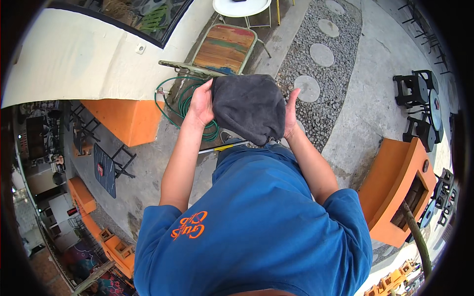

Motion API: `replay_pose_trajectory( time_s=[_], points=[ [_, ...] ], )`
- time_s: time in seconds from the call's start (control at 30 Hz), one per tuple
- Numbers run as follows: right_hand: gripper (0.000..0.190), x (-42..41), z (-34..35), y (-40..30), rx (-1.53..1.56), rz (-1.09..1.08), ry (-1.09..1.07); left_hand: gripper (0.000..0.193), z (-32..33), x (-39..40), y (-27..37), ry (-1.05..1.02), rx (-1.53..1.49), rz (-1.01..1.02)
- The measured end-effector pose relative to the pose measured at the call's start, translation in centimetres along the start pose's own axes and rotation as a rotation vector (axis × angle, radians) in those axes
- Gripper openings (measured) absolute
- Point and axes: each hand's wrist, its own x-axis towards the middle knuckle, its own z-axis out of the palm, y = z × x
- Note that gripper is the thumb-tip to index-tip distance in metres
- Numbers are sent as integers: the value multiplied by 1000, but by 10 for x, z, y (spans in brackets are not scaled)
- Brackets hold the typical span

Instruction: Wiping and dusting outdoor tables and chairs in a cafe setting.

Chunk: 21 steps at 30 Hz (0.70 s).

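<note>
A dark grey cloth (249, 105), bunched and folded over, hangs between my two hands in front of me. My left hand (202, 103) holds it by the left edge, with some of the fingers hidden behind the fabric. On the other side, my right hand (291, 114) supports the cloth's right edge; its thumb points up and its fingers are mostly out of sight. Below the cloth, a thin pole with a yellow section (226, 147) lies across near my legs. One shoe (224, 136) shows beside the pole.
A coiled green hose (184, 104) lies by the wall, near a wood-slat folding chair (224, 48) and a white round table (241, 7). Round stepping stones (307, 88) sit in gravel (335, 74). An orange planter-like block (398, 192) stands right, with black stools (411, 90) beyond.
</note>
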Motion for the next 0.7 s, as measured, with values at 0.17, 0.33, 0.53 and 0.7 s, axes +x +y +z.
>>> replay_pose_trajectory(
  time_s=[0.17,0.33,0.53,0.7],
  points=[
    [115,-36,-18,-27,100,37,-59,93,12,12,-44,-13,-37,-186],
    [92,-54,-11,-35,39,-45,15,98,19,2,-98,-20,-83,-256],
    [73,-75,-24,-52,-163,-19,-95,75,26,25,-107,-233,-233,-115],
    [70,-98,1,-81,-675,22,67,47,62,6,-57,-282,212,104]
  ],
)
